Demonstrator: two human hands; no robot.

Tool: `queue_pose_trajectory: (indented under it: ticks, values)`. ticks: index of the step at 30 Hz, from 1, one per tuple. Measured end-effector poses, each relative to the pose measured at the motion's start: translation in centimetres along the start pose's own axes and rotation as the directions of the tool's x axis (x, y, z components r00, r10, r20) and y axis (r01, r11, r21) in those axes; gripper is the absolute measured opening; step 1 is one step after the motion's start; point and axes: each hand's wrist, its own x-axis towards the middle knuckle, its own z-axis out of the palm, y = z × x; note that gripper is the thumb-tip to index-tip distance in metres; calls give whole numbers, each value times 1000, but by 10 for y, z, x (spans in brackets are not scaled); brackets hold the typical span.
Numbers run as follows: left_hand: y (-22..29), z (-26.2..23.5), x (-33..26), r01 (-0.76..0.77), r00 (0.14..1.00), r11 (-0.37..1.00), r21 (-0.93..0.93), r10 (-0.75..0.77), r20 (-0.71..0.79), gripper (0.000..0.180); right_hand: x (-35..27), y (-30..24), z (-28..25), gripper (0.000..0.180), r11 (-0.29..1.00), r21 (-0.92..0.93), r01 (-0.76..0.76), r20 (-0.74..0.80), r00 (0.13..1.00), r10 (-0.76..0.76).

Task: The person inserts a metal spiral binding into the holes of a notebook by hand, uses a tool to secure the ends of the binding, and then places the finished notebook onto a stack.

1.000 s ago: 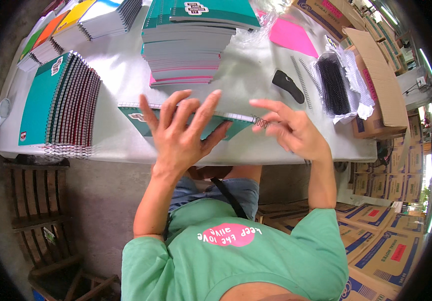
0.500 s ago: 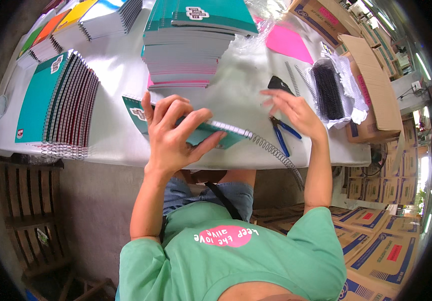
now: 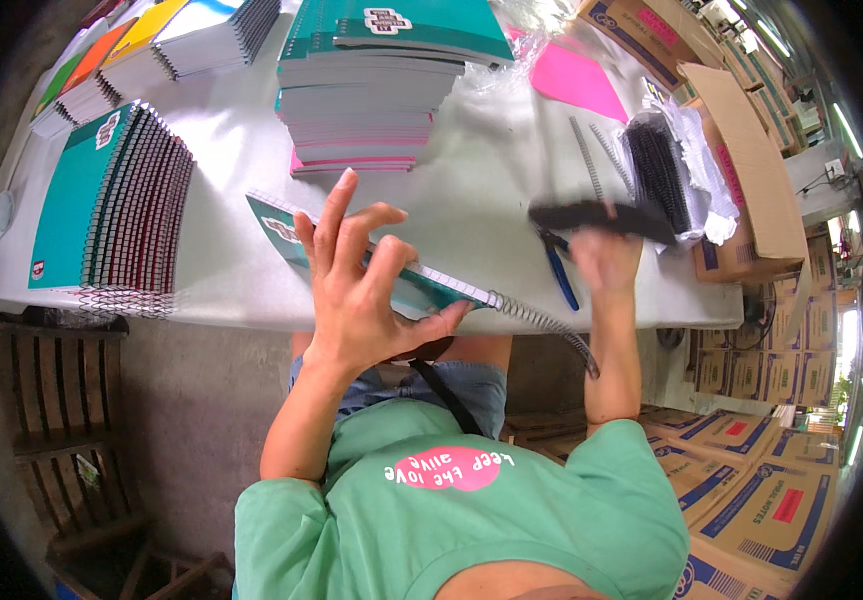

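My left hand (image 3: pixel 356 290) is raised over the table's near edge, fingers spread. Its thumb and palm hold a teal spiral notebook (image 3: pixel 276 222) tilted against the edge. A loose metal spiral wire (image 3: pixel 549 328) sticks out of the notebook's binding toward the right, past the table edge. My right hand (image 3: pixel 606 258) is lifted at the right and grips a blurred black hand tool (image 3: pixel 599 214) just above the tabletop. A pair of blue-handled pliers (image 3: pixel 556 272) lies on the table right beside that hand.
The white table (image 3: pixel 231 140) carries a tall stack of teal notebooks (image 3: pixel 381 80), a leaning row of spiral notebooks (image 3: pixel 111 200), a pink sheet (image 3: pixel 573 80) and black coils in plastic (image 3: pixel 657 170). A cardboard box (image 3: pixel 746 170) stands at right. Wooden bench (image 3: pixel 61 400) at left.
My right hand left the notebook's spiral, moved right and picked up the black tool from the table. My left hand stays on the notebook, which has shifted slightly.
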Motion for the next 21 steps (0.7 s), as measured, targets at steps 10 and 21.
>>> queue_pose_trajectory:
  ticks: [10, 21]
  values:
    - [-1, -4, -1, -12, 1000, 1000, 24, 12, 24, 46, 19, -6, 47, 6, 798, -603, -18, 191, 967, 166]
    - [-8, -2, -1, 28, 999, 994, -101, -30, -24, 86, 33, -22, 66, 28, 938, -334, 92, 470, 879, 81]
